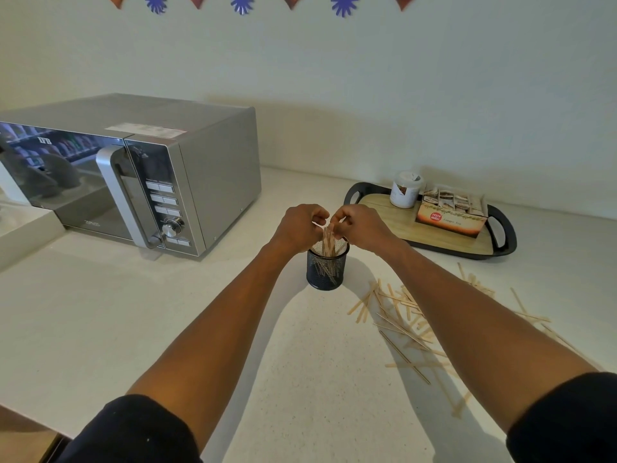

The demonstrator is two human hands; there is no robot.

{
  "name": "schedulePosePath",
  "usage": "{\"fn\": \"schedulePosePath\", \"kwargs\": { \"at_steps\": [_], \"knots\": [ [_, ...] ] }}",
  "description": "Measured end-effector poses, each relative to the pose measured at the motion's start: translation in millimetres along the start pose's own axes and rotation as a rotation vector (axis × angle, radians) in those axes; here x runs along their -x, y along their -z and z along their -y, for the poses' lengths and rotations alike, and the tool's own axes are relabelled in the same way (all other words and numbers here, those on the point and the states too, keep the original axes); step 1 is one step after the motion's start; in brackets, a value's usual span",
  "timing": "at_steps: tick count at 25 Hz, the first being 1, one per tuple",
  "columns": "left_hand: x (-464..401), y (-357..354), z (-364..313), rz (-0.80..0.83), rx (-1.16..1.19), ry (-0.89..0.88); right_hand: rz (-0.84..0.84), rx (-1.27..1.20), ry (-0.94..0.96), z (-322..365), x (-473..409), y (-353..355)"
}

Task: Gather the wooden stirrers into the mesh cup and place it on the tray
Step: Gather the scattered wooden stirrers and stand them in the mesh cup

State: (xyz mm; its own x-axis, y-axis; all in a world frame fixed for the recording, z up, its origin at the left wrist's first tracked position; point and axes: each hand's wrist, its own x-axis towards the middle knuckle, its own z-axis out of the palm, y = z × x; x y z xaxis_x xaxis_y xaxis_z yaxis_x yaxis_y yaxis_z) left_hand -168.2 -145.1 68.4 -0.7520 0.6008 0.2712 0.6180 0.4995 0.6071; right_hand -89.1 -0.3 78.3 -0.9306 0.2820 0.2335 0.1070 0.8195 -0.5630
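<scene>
The mesh cup (327, 269) stands upright on the counter (100, 312), near the tray (500, 248) but not on it, and a bundle of wooden stirrers (329, 242) pokes out above its rim. Both hands meet over that bundle: the left hand (298, 227) and the right hand (362, 225) have their fingers curled in around the stirrers' upper ends, seemingly feeding them down into the cup. To do this well, the person would keep the bundle near vertical and let it slide in as one, without leaning on the rim, since the light cup looks easy to tip. Many loose stirrers (407, 324) lie scattered on the counter to the right of the cup, so the gathering appears far from finished. On the tray sit a white jar (404, 190) and a box of tea sachets (449, 213), leaving bare wood at its near left for the cup. The fingertips are hidden behind the knuckles, so which fingers actually pinch cannot be told; some scattered stirrers pass under the right forearm. A microwave (140, 182) stands to the left.
</scene>
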Motion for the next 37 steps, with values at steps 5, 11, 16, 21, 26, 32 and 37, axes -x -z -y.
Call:
{"fn": "schedulePosePath", "kwargs": {
  "at_steps": [5, 11, 16, 21, 26, 32, 37],
  "knots": [
    [1.3, 3.0, -2.2, -0.075, -0.002, -0.026, -0.034, -0.075, 0.048, -4.4, 6.2, 5.0],
    [19.7, 0.7, -36.3, -0.169, -0.093, -0.285, -0.041, -0.144, 0.026, -16.3, 33.9, 29.6],
    [55.6, -44.5, -70.0, 0.105, 0.011, -0.45, 0.001, -0.093, -0.101, -52.1, 90.5, 58.9],
    [82.5, -85.2, -68.2, 0.463, -0.02, -0.389, 0.058, 0.027, -0.153, -84.9, 146.9, 71.1],
    [102.5, -109.5, -65.2, 0.565, -0.172, -0.551, 0.074, 0.064, -0.204, -101.1, 191.9, 65.6],
    [109.0, -129.5, -63.6, 0.497, -0.26, -0.598, 0.094, 0.367, -0.358, -117.3, 233.5, 52.3],
    [103.1, -153.4, -76.5, 0.412, -0.281, -0.507, 0.083, 0.391, -0.494, -137.4, 252.0, 56.6]
  ]
}}
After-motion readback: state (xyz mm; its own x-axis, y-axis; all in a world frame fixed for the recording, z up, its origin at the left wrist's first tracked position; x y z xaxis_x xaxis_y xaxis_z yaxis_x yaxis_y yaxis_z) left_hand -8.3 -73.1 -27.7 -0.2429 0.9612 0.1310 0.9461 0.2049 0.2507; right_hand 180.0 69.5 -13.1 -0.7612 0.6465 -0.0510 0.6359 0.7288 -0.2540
